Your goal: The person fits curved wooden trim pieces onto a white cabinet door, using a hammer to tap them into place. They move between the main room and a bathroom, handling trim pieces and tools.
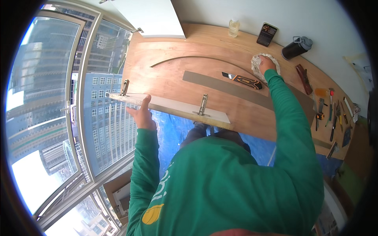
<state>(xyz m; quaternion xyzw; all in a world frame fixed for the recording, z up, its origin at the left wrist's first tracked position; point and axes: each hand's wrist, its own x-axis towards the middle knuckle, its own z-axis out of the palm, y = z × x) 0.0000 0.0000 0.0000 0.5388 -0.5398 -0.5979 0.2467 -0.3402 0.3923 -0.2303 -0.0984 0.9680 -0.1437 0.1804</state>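
A narrow white board with two metal hinges lies along the worktop's near edge, its raw edge facing me. My left hand holds that edge toward the board's left end. My right hand grips a crumpled pale cloth toward the back right. Below the cloth lie an orange-and-black utility knife, a long grey-brown strip and a thin curved strip.
On the wooden worktop stand a glass, phone and dark bottle. A red-brown pouch and several tools lie rightward. A white cabinet door is behind, windows leftward, blue sheeting below.
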